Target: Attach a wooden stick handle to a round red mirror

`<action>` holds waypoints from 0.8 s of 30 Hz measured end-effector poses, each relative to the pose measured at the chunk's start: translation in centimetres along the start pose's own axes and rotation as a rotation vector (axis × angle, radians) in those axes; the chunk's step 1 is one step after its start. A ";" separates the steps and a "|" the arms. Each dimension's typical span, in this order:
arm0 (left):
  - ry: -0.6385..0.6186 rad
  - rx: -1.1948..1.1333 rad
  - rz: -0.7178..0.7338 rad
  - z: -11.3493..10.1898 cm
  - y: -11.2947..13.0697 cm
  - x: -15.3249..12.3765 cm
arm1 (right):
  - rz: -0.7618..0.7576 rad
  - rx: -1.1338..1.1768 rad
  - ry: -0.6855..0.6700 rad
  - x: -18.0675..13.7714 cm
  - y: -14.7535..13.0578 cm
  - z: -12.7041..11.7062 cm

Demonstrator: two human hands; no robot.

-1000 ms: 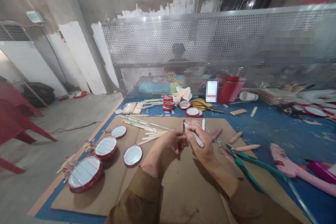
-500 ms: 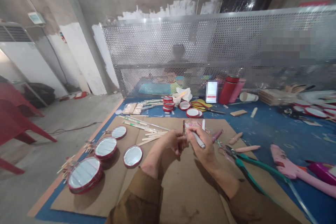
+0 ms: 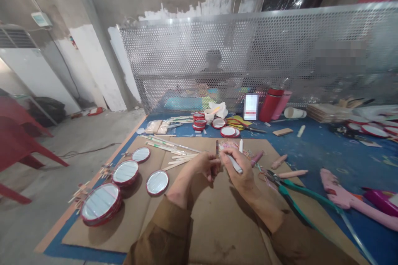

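Observation:
Above the cardboard sheet (image 3: pixel 217 223), my left hand (image 3: pixel 203 166) pinches a narrow dark brown stick (image 3: pixel 217 148) that stands upright from the fingertips. My right hand (image 3: pixel 239 172) is closed around a white marker pen (image 3: pixel 235 164), its front end close to the stick. Whether the pen touches the stick I cannot tell. Behind the hands lie a tangle of thin coloured bands (image 3: pixel 230 144) and a white stick-like piece (image 3: pixel 241 145). Pale wooden craft sticks (image 3: pixel 178 160) rest to the left, near a red-rimmed round disc (image 3: pixel 157 182).
Stacked red-rimmed discs (image 3: pixel 101 203) with small sticks line the cardboard's left side. Green-handled pliers (image 3: pixel 289 188) and a pink glue gun (image 3: pixel 337 192) lie to the right. A lit phone (image 3: pixel 251 107) and a red bottle (image 3: pixel 270 105) stand before a perforated metal screen (image 3: pixel 186 58).
Both hands keep nearly the same place and grip on the stick and the marker pen. The view has shifted very slightly.

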State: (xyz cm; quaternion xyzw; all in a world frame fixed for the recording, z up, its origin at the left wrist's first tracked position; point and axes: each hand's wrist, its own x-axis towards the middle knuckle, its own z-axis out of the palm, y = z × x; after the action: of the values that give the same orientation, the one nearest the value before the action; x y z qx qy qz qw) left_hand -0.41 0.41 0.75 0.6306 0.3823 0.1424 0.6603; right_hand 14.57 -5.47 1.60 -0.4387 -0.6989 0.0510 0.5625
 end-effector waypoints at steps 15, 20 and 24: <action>0.008 0.000 -0.020 -0.1 -0.1 0.3 | 0.046 0.009 -0.025 0.1 -0.6 0.1; -0.002 0.002 -0.002 -0.1 0.1 0.1 | 0.046 -0.003 -0.027 0.1 -0.6 -0.1; -0.003 -0.010 -0.014 -0.1 0.1 0.2 | 0.038 0.015 -0.021 0.0 -0.5 -0.1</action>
State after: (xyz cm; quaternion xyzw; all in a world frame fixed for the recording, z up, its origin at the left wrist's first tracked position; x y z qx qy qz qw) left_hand -0.31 0.60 0.80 0.6248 0.3847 0.1387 0.6651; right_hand 14.39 -5.81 1.97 -0.4474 -0.6959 0.0715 0.5572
